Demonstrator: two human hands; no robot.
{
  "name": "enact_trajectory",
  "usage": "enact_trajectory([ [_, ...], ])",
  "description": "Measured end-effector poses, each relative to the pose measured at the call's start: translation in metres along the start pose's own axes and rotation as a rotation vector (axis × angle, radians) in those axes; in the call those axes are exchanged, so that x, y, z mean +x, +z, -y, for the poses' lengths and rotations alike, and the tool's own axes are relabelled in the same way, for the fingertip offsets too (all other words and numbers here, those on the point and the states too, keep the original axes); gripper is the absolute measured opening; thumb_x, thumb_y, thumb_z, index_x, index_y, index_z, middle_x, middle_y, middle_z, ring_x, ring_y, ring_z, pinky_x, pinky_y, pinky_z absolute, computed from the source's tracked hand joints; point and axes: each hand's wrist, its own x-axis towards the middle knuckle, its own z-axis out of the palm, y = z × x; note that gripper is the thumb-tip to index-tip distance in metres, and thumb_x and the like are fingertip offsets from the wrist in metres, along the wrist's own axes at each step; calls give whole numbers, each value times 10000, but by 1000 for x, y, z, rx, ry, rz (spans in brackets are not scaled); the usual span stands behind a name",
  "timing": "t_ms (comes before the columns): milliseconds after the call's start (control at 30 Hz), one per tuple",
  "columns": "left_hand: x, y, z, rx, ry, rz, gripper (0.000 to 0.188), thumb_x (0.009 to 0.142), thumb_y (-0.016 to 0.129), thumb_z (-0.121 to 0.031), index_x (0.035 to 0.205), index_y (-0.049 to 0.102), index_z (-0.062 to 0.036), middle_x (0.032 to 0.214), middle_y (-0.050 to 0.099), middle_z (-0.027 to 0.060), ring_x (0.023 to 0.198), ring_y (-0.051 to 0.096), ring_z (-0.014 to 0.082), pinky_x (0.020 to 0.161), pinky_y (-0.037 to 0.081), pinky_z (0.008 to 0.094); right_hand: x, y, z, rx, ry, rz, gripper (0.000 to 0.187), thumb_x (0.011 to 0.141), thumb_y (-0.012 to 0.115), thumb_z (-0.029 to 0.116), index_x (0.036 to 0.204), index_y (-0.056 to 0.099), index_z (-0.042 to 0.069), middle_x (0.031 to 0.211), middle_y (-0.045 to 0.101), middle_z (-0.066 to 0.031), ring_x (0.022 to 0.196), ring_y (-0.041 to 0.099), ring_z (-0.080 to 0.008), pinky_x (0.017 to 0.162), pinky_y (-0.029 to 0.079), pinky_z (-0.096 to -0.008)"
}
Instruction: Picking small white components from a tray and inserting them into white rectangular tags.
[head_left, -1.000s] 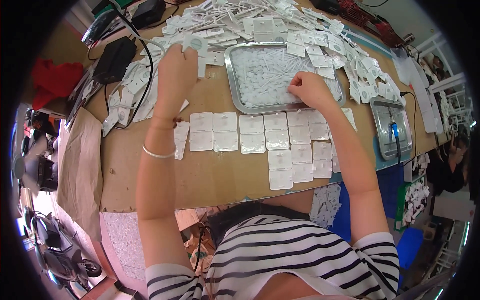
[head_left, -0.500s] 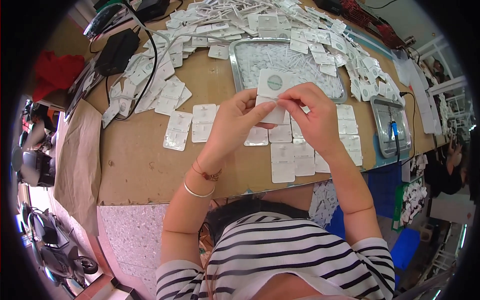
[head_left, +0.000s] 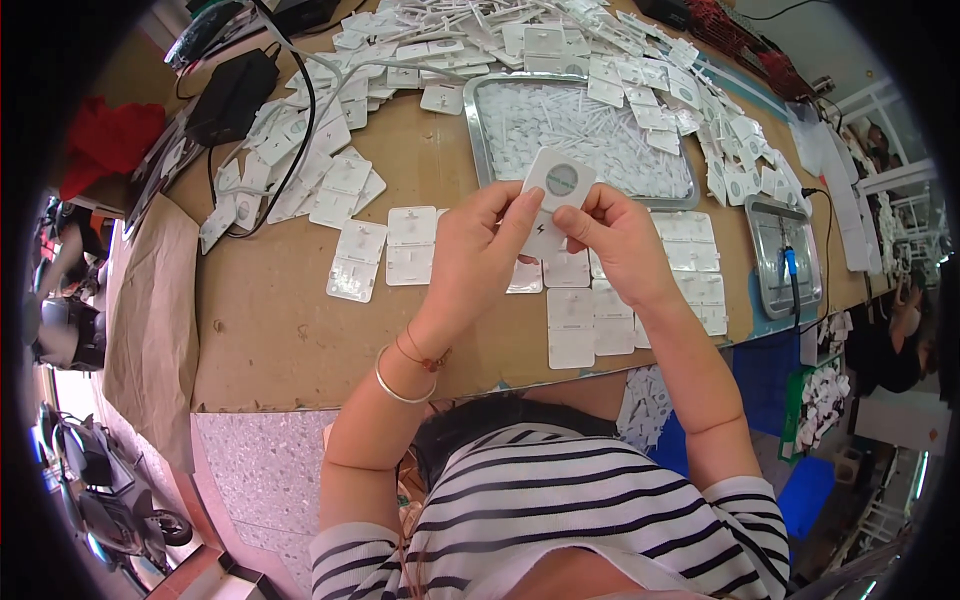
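Observation:
Between my two hands is a white plastic card-like piece [head_left: 563, 172] with a grey-green round disc on its upper half and a small dark bolt mark lower down. My left hand [head_left: 490, 245] pinches its left edge, thumb on the front face. At its right edge my right hand [head_left: 618, 240] grips it with thumb and bent fingers. Just beyond lies a metal tray [head_left: 480, 140] filled with small white, thin plastic parts. Under and around my hands, several similar white panels [head_left: 572, 328] lie in rows on the brown tabletop [head_left: 270, 330].
A large heap of white pieces [head_left: 440, 55] spreads along the far side. To the left are a black power adapter [head_left: 232, 98], cables and brown paper [head_left: 155, 320]. A smaller metal tray [head_left: 768, 290] with a blue-handled tool [head_left: 790, 262] sits at the right.
The held piece has tilted to the right, and its bolt mark now shows. My left thumb has moved up along its edge, and my right fingers have shifted to its right side.

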Motion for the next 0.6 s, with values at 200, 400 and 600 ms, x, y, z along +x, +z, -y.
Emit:
enact_trajectory([
  [200, 1, -9, 1, -8, 15, 10, 282, 935, 542, -233, 1026, 604, 27, 817, 618, 35, 714, 572, 74, 595, 483, 218, -3, 9, 1, -37, -58, -24, 180, 837, 690, 181, 878, 597, 32, 796, 607, -8, 690, 515, -65, 644, 433, -208],
  [400, -2, -7, -5, -120, 3, 12, 274, 931, 553, -230, 1026, 608, 21, 837, 622, 44, 727, 574, 78, 608, 486, 219, 1, 4, 4, 59, -70, 37, 185, 818, 708, 177, 875, 596, 42, 804, 613, -11, 702, 525, -68, 648, 437, -211],
  [600, -3, -8, 0, -28, 99, 5, 256, 929, 552, -207, 1016, 611, 26, 857, 617, 57, 727, 577, 84, 599, 493, 228, 0, 10, 5, 119, -13, 32, 179, 805, 720, 167, 855, 593, 51, 811, 619, -13, 712, 536, -73, 634, 442, -215],
])
